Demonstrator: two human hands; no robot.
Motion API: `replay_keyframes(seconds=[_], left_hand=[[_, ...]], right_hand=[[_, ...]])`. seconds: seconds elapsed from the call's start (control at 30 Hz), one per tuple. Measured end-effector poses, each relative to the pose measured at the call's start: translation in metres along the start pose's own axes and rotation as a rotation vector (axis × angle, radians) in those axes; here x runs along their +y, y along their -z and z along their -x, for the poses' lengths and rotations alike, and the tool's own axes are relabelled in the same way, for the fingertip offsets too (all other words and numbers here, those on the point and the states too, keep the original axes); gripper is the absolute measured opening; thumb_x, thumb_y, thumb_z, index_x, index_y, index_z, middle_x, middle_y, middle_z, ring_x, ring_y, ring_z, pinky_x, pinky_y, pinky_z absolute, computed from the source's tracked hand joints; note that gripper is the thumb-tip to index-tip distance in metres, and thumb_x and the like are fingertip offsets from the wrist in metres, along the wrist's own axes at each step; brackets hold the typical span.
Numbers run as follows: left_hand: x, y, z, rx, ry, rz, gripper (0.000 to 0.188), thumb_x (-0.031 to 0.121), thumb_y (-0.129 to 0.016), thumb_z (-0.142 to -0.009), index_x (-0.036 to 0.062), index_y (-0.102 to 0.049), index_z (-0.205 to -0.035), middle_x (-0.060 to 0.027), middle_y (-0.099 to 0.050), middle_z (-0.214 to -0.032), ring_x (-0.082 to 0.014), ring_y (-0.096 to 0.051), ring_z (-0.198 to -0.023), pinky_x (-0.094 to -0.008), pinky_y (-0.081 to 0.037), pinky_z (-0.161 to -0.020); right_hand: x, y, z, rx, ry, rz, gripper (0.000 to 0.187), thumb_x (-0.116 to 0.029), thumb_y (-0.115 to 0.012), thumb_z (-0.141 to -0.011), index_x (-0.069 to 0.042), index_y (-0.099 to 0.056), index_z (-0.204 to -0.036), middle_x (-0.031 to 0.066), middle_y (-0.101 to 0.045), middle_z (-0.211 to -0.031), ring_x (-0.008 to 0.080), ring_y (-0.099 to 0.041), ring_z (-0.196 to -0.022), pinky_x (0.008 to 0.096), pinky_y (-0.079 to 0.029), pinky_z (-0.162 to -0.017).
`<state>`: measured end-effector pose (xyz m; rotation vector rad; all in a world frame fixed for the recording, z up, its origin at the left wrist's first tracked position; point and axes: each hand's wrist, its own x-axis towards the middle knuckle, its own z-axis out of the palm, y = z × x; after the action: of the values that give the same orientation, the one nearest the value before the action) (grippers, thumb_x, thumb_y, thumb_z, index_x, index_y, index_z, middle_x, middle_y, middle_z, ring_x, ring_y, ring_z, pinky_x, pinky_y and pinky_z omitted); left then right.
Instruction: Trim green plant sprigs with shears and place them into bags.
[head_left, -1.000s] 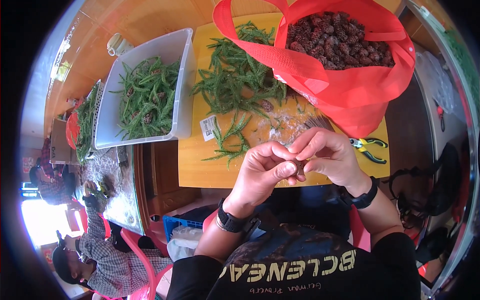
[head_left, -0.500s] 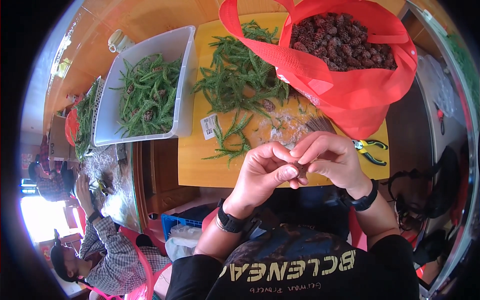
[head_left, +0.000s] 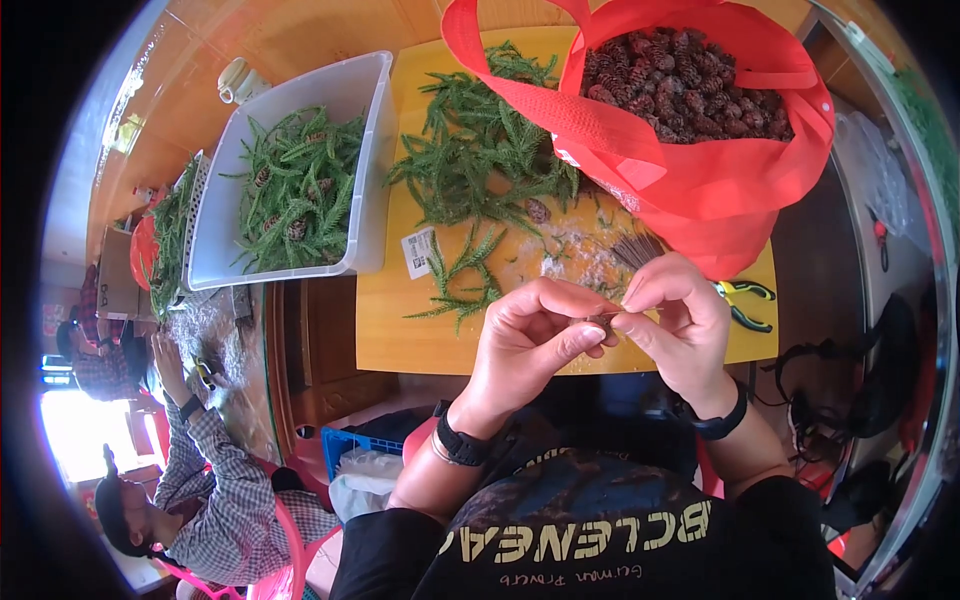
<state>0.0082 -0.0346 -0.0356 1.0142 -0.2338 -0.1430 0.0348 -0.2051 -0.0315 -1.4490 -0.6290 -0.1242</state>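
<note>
Small brown pine cone [head_left: 603, 322], pinched between fingertips of closed left hand [head_left: 530, 345] and right hand [head_left: 680, 325], above yellow wooden worktop [head_left: 400, 330]; red fabric bag [head_left: 700, 190] at 1 o'clock.

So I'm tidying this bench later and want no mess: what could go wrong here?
Both hands, the left hand and right hand, pinch a small dark piece right at the yellow board's near edge; if it slips, it likely drops off the board. The red bag is heaped with pine cones and sags open, so a nudge could spill them. The pliers lie near the edge by the right wrist.
</note>
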Motion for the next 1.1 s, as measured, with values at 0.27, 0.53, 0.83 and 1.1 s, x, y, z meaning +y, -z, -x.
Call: replay_keyframes(seconds=[0.27, 0.53, 0.83, 1.1], left_hand=[[-0.006, 0.003, 0.002, -0.015, -0.118, -0.036, 0.015, -0.004, -0.062, -0.082, -0.0033, -0.056, -0.096, -0.0138, -0.059, -0.103, -0.0158, -0.061, -0.089, -0.0273, -0.053, -0.075], [-0.007, 0.002, 0.001, -0.020, -0.132, -0.056, 0.016, -0.005, -0.063, -0.081, -0.0033, -0.057, -0.096, -0.0148, -0.059, -0.104, -0.0169, -0.060, -0.093, -0.0284, -0.052, -0.080], [-0.010, 0.001, -0.001, -0.003, -0.196, -0.098, 0.017, -0.006, -0.063, -0.081, -0.0033, -0.057, -0.096, -0.0155, -0.058, -0.106, -0.0183, -0.059, -0.096, -0.0293, -0.051, -0.083], [-0.009, -0.001, -0.002, 0.012, -0.157, -0.086, 0.014, -0.005, -0.063, -0.081, -0.0032, -0.058, -0.094, -0.0148, -0.059, -0.104, -0.0169, -0.060, -0.093, -0.0287, -0.051, -0.081]], right_hand=[[-0.004, -0.003, 0.002, 0.002, -0.027, 0.039, 0.015, 0.005, -0.069, -0.073, -0.001, -0.059, -0.081, 0.0089, -0.056, -0.085, 0.0167, -0.056, -0.079, 0.0253, -0.045, -0.070], [-0.007, -0.008, 0.005, 0.064, -0.022, 0.119, 0.013, 0.007, -0.067, -0.074, 0.000, -0.060, -0.083, 0.0098, -0.054, -0.093, 0.0164, -0.055, -0.079, 0.0255, -0.045, -0.070], [-0.004, -0.013, 0.006, 0.113, 0.048, 0.117, 0.017, 0.012, -0.061, -0.076, -0.001, -0.054, -0.085, 0.0115, -0.058, -0.085, 0.0163, -0.057, -0.079, 0.0256, -0.048, -0.070], [-0.004, -0.015, 0.009, 0.135, -0.111, -0.088, 0.017, 0.011, -0.059, -0.077, -0.003, -0.050, -0.082, 0.0121, -0.059, -0.087, 0.0158, -0.057, -0.080, 0.0260, -0.048, -0.072]])
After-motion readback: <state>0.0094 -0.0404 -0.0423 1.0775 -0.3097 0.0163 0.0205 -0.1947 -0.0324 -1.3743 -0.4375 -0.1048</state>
